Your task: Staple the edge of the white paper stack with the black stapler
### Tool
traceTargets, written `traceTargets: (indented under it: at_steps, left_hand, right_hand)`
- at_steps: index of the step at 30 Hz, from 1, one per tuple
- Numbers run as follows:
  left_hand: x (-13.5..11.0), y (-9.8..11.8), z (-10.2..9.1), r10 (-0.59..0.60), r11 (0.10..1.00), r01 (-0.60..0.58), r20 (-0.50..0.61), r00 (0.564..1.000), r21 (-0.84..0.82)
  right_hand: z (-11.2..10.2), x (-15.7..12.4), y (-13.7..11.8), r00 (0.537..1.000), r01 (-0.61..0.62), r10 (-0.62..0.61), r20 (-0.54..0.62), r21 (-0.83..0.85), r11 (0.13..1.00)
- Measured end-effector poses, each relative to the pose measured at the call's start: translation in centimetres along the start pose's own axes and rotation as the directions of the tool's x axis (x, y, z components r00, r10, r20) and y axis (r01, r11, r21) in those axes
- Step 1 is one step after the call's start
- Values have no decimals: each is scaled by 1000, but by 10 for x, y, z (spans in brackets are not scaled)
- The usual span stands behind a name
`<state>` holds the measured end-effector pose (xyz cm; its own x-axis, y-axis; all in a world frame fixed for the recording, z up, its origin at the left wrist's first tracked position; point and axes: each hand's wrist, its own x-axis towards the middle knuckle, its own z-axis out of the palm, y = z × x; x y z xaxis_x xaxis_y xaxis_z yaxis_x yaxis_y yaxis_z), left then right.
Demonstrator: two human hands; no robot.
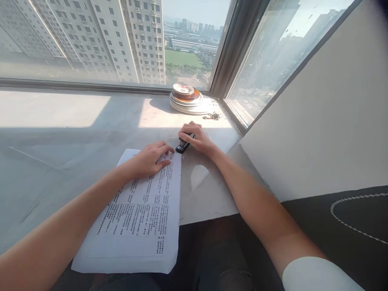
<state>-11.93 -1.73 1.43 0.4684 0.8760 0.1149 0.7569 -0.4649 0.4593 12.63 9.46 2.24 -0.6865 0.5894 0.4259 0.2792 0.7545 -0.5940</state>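
Note:
Printed paper [145, 226] lies on the pale sill, its near end reaching past the sill's front edge; whether it is one sheet or several I cannot tell. My left hand [153, 159] rests on its far part, fingers apart and pointing right. Just beyond the paper's far right corner is a black stapler [182, 146], with its lower end at or very near that corner. My right hand [195, 137] is wrapped round the stapler from above, hiding much of its upper part.
A stack of plates [186, 107] stands at the back by the window frame [226, 60]. A bunch of keys [214, 116] lies in front of it. To the right rises a white wall [327, 121]. A twisted cord [345, 200] shows at the lower right.

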Motion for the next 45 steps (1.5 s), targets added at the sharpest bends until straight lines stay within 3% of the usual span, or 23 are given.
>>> traceTargets:
  at_steps: [4, 9, 15, 20, 25, 34, 41, 45]
  left_hand:
    - [3, -3, 3, 40, 999, -42, -81, 996, -21]
    - [5, -3, 3, 54, 994, -61, -87, 995, -88]
    - [3, -4, 4, -159, 980, 178, -188, 969, 88]
    - [6, -6, 6, -177, 980, 184, -100, 979, 73]
    - [7, -5, 8, -113, 990, 120, -83, 990, 78]
    - [2, 5, 3, -46, 991, 52, -48, 998, 123]
    - [2, 4, 11, -192, 981, 193, -80, 978, 12]
    - [1, 8, 11, -227, 968, 237, -111, 968, 80]
  right_hand:
    - [1, 1, -1, 999, -20, 19, -39, -10, 1000]
    - [3, 0, 1, 999, -1, 0, -44, -18, 1000]
    - [4, -1, 7, 983, -71, 57, -175, -78, 994]
    - [6, 0, 6, 988, -71, 56, -147, -97, 993]
    - [5, 1, 3, 995, -29, 22, -98, -76, 997]
    - [8, 1, 5, 987, -66, 52, -154, -88, 994]
    - [10, 2, 10, 983, -67, 46, -179, -114, 991]
    - [10, 1, 8, 983, -70, 51, -178, -98, 993]
